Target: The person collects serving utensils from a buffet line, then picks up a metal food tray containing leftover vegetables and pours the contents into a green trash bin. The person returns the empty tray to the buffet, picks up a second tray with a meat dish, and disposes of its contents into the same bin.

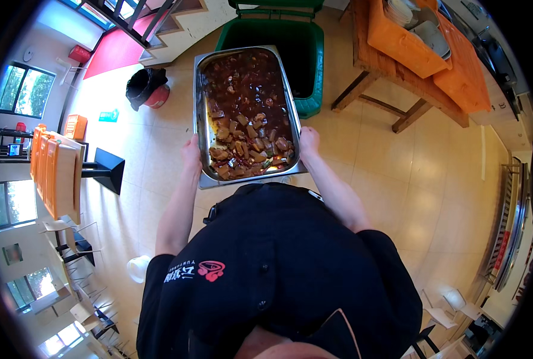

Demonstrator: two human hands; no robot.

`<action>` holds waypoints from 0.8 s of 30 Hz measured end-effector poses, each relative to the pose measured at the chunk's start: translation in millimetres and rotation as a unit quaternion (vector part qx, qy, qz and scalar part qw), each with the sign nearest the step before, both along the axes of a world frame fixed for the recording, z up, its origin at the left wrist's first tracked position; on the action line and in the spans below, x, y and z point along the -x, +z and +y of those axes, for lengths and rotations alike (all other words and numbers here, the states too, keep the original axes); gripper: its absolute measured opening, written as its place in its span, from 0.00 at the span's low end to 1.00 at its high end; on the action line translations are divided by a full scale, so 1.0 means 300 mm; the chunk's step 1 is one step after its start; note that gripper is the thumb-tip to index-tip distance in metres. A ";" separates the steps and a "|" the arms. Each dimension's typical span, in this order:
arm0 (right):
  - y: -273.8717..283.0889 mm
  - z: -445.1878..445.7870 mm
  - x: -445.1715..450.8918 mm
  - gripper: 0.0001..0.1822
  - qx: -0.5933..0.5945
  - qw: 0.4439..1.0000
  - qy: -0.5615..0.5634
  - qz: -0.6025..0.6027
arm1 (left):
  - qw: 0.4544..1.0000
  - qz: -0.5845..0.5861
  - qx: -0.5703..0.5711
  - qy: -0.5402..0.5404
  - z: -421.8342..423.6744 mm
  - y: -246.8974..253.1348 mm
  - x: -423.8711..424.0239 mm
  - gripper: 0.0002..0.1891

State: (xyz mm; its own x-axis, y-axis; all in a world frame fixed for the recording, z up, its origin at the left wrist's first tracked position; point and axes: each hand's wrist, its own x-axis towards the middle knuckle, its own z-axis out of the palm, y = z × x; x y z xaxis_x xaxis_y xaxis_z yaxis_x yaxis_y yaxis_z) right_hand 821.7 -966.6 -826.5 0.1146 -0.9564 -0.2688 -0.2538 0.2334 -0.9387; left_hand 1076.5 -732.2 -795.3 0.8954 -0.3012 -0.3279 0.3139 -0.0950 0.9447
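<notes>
Between my hands is a rectangular stainless steel food pan (296,130) holding dark brown sauce and chunks of food (253,141), the chunks gathered at the side nearest me. My left hand (191,154) grips the pan's left rim, its fingers partly hidden by the edge. On the opposite side my right hand (309,141) holds the right rim. Just beyond and partly under the pan's far end stands a green plastic wheeled bin (315,67), its lid (277,3) swung back and its inside dark.
A red bucket (158,96) with a black liner stands on the floor at left. At right, a wooden table (396,74) carries orange plastic crates (403,51), one with stacked dishes (430,38). A staircase (190,27) lies ahead left. A white tub (138,269) is on the floor behind left.
</notes>
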 end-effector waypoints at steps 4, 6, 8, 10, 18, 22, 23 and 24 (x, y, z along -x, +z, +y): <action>-0.004 0.005 -0.001 0.16 -0.010 1.000 -0.003 -0.002 | 1.000 -0.016 -0.009 0.023 -0.001 -0.028 -0.027 0.17; -0.014 -0.004 -0.006 0.16 -0.018 1.000 0.002 -0.002 | 0.999 -0.030 -0.020 0.022 -0.004 -0.014 -0.019 0.17; -0.033 -0.007 -0.007 0.13 -0.012 1.000 -0.010 -0.025 | 0.999 -0.036 -0.024 0.020 -0.009 0.016 -0.005 0.17; -0.047 -0.014 -0.010 0.12 -0.016 0.999 -0.005 -0.030 | 0.999 -0.035 -0.021 0.016 -0.012 0.038 0.003 0.17; -0.032 -0.002 -0.019 0.12 -0.018 0.999 -0.015 -0.032 | 0.999 -0.038 -0.016 0.018 -0.017 0.061 -0.001 0.17; -0.016 -0.001 -0.013 0.16 -0.047 0.999 0.007 -0.007 | 0.999 -0.028 -0.015 0.018 -0.012 0.053 -0.008 0.16; -0.017 -0.001 -0.015 0.16 -0.047 0.999 0.006 -0.008 | 0.999 -0.028 -0.017 0.019 -0.011 0.052 -0.006 0.16; -0.026 -0.006 -0.015 0.16 -0.047 0.999 0.002 -0.010 | 0.999 -0.029 -0.020 0.018 -0.016 0.064 0.003 0.16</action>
